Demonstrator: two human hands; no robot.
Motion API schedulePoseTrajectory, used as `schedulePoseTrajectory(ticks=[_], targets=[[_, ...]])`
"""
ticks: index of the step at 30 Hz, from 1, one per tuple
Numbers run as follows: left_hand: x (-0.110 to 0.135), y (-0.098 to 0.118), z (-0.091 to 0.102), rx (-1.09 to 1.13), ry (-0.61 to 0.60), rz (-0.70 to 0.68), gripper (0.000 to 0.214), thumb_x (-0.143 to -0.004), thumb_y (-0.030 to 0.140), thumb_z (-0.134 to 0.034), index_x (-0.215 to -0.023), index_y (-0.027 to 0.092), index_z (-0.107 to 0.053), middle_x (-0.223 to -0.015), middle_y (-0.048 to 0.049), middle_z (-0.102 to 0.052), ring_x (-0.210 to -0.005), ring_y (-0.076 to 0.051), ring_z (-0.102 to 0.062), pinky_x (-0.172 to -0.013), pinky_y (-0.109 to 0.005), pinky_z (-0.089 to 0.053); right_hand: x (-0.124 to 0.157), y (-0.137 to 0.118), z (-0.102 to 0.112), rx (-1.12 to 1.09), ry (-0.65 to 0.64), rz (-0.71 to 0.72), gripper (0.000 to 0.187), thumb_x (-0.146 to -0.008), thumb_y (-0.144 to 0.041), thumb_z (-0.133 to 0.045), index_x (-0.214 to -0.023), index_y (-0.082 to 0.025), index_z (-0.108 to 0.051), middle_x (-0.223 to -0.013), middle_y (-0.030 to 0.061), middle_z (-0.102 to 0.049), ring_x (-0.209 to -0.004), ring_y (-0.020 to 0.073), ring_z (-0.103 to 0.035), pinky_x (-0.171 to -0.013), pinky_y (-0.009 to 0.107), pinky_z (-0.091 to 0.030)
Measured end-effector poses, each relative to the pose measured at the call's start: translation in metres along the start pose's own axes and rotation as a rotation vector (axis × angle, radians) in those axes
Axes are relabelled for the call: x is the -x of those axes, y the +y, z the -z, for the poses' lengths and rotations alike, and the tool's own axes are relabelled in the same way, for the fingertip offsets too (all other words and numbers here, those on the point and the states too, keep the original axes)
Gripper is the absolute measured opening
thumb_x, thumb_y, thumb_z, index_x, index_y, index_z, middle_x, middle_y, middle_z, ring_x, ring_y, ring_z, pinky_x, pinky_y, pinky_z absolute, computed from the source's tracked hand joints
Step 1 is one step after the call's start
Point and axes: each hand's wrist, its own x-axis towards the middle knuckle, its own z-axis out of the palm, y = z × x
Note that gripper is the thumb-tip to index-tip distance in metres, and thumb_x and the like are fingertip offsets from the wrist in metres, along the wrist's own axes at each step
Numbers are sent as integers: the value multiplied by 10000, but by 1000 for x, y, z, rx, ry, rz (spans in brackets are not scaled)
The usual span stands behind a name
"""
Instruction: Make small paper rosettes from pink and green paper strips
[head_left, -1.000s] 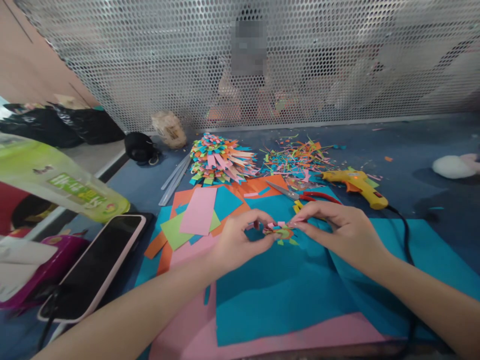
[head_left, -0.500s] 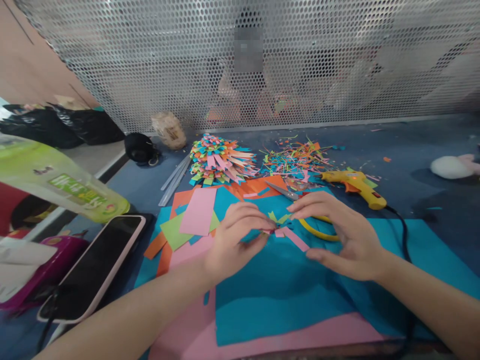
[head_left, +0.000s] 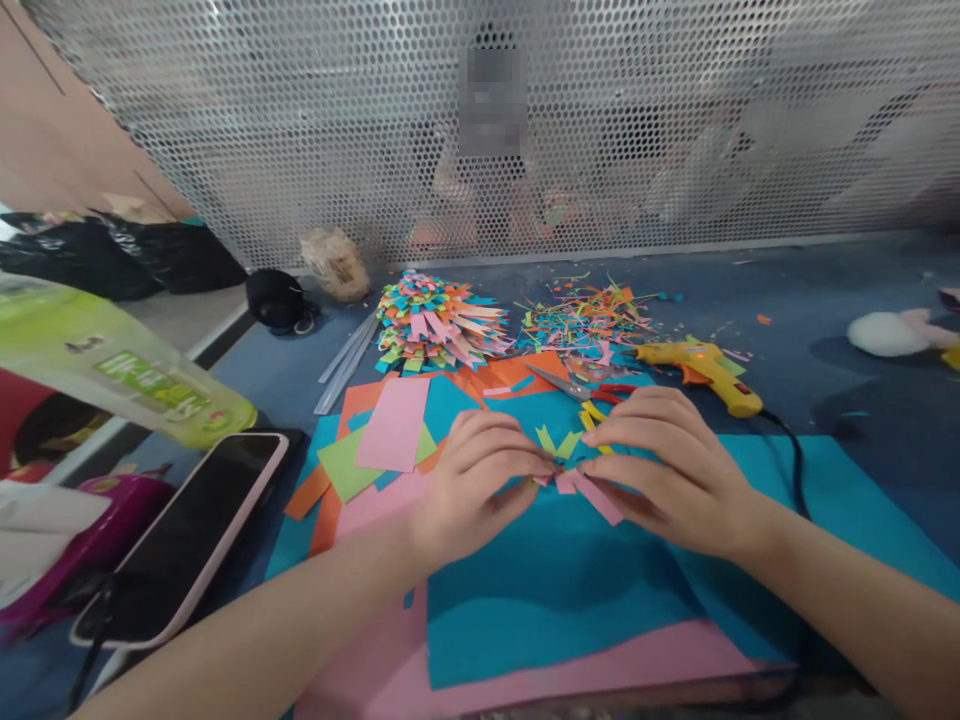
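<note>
Over the blue paper (head_left: pixel 555 600), my left hand (head_left: pixel 487 485) pinches a small cluster of paper strips between thumb and fingers. A pink paper strip (head_left: pixel 598 498) sticks out of the cluster toward the right, and a green paper strip (head_left: pixel 568 444) points up from it. My right hand (head_left: pixel 667 475) has its fingertips closed on the cluster's right side, by the pink strip. Its fingers partly cover the yellow handle of the scissors (head_left: pixel 562 383), which lie just behind. How the strips join is hidden by my fingertips.
A tuft of colourful paper strips (head_left: pixel 439 322) stands at the back beside a heap of paper scraps (head_left: pixel 589 318). A yellow glue gun (head_left: pixel 701 368) with a black cord lies right. At left are a phone (head_left: pixel 187 540), a green bottle (head_left: pixel 127 365) and clear glue sticks (head_left: pixel 345 362).
My right hand has moved in leftward, and its spread thumb and fingers have closed onto the paper cluster. My left hand keeps its pinch. The red part of the scissors now shows more.
</note>
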Motion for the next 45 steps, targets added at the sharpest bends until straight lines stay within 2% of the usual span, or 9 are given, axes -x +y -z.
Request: schedulePoseTrajectory(ticks=[19, 36, 45], targets=[[1, -1, 0, -13, -29, 16, 200, -743, 92, -634, -902, 203, -586, -837, -5, -697, -871, -162, -596, -809, -353, -464, -3, -1, -1, 1, -36, -22, 119, -783, -186, -619, -895, -193, -582, -944, 46, -639, -904, 205, -546, -813, 422, -449], [0, 0, 0, -32, -15, 28, 151, -756, 117, -623, -880, 195, -589, -825, -9, -696, -872, -152, -594, -816, -325, -458, -4, -1, 0, 13, -28, -18, 153, -761, -194, -639, -901, -201, -577, -938, 34, -639, -886, 201, -555, -807, 428, -462], [2, 0, 0, -45, -36, 0, 195, -742, 98, -633, -896, 207, -587, -845, 2, -696, -870, -150, -594, -821, -339, -454, -2, -1, 0, 11, -51, -3, 168, -755, -180, -649, -904, -202, -575, -940, 30, -644, -895, 198, -554, -820, 424, -451]])
